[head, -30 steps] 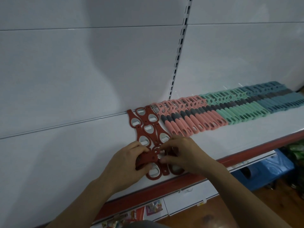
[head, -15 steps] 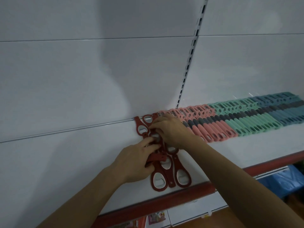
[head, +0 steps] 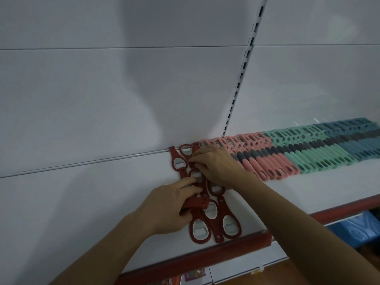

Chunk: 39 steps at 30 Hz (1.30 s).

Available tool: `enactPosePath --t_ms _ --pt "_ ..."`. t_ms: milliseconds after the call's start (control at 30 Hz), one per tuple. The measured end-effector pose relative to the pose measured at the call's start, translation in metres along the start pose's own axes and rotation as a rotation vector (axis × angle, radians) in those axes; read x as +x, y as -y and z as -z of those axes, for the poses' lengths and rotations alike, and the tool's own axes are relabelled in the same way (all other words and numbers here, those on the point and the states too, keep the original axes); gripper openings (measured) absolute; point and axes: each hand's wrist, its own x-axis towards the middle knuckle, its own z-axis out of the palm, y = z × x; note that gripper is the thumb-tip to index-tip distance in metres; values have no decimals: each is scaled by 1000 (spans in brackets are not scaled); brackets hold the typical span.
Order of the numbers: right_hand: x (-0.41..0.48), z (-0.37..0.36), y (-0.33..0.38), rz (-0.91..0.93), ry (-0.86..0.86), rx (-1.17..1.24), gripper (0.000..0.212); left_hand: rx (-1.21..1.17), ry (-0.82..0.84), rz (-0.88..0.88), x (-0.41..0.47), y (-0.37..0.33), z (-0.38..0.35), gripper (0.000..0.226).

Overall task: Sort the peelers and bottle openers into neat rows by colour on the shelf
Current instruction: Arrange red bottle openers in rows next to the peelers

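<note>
White shop shelf (head: pixel 82 202) with a red front lip (head: pixel 205 258), pale back panels behind it. From the head view, the red bottle openers (head: pixel 230 225) lie in an overlapping column running from the back wall to the lip, right between the two hands. The left hand (head: pixel 164 210) grips a small bunch of them, with its forefinger stretched out onto one in the column. The right hand (head: pixel 220 165) has its fingers bent down onto the far openers; pinching or just pressing, can't tell. Past the right hand, side by side: pink peelers (head: pixel 273 161), green peelers (head: pixel 320 155), blue peelers (head: pixel 362 140).
</note>
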Motion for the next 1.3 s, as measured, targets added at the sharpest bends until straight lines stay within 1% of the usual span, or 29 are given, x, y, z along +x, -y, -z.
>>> enactPosePath --t_ms 167,200,233,267,333,367,433,533,567,600,667,733,800,833,867,900,967,1000,1033,1100,1133,1233,1300 --pt "-2 5 4 -18 56 -7 37 -17 -16 39 -1 -2 -2 69" --pt "-5 7 4 -27 46 1 39 -14 -14 46 -1 -2 -1 69" --pt "-7 7 2 -42 -8 21 40 -7 -7 52 0 -1 -1 70" --pt "-10 8 0 -76 -108 55 41 3 -2 54 0 -1 -1 70" --pt "-17 11 -6 -210 -323 163 38 -12 -7 47 0 0 -3 69" --pt "-20 13 -7 -285 -378 213 38 -59 -28 47 -1 0 -2 67" --pt "-25 18 -6 -356 -378 265 35 -272 -128 91 -3 2 0 56" --pt "-32 23 5 -266 -307 287 28 -666 -332 274 -2 9 12 38" --pt "-35 23 9 -221 -277 298 25 -723 -358 313 0 12 18 32" --pt "-38 21 15 -183 -244 300 23 -721 -366 325 1 14 23 28" --pt "-42 17 24 -123 -202 266 19 -638 -337 317 2 19 30 26" --pt "-48 13 31 -87 -186 257 17 -550 -317 311 1 23 31 17" --pt "-52 10 36 -53 -153 241 18 -520 -336 338 1 29 30 8" --pt "-54 9 37 -36 -129 229 19 -555 -346 364 2 33 30 7" --pt "-55 8 38 -32 -108 219 19 -653 -350 393 2 35 30 10" --pt "-55 10 40 -43 -104 219 19 -815 -338 423 2 37 31 15" --pt "-53 15 48 -116 -137 292 18 -1236 -271 452 3 34 36 24" --pt "-50 18 53 -178 -175 367 18 -1397 -223 434 2 30 39 25" --pt "-47 20 59 -246 -219 452 20 -1473 -169 402 2 27 40 25" --pt "-37 22 69 -347 -272 610 25 -1455 -77 333 2 24 41 28" --pt "-31 22 74 -360 -280 657 24 -1414 -59 313 1 24 42 30" --pt "-16 15 82 -352 -317 718 6 -1349 -77 332 2 33 46 26" --pt "-8 13 84 -391 -362 723 3 -1382 -78 373 1 39 53 23"
